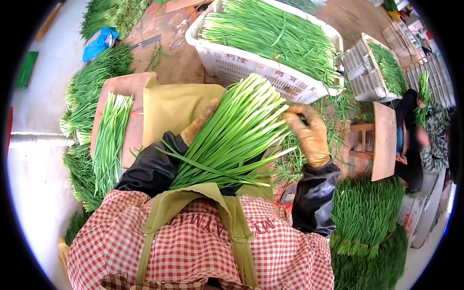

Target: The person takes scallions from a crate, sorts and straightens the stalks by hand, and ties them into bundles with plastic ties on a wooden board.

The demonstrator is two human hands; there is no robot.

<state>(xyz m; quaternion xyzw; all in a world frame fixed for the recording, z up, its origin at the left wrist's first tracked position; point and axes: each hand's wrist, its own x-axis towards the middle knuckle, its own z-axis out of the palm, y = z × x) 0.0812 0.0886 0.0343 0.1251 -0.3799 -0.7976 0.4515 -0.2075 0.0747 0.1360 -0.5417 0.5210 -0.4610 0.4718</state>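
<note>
Left hand (197, 124), brown-gloved, clasps a fanned bundle of flat-bladed garlic chives (232, 133); right hand (309, 133), rubbery glove (317, 147) wrinkled, curls at their pale stem ends (275, 100), pinch unclear.

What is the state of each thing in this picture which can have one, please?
Middle bunch: spread out, no tie visible.
Left hand: against this bunch, partly hidden.
Right hand: fingers bent, at its edge; grip unclear.
Large crate: open-topped, full of green stalks.
Smaller crate: open-topped, also loaded.
Left bunch: lying on a board.
Lower-right bunches: banded, packed together.
Blue bag: crumpled.
</note>
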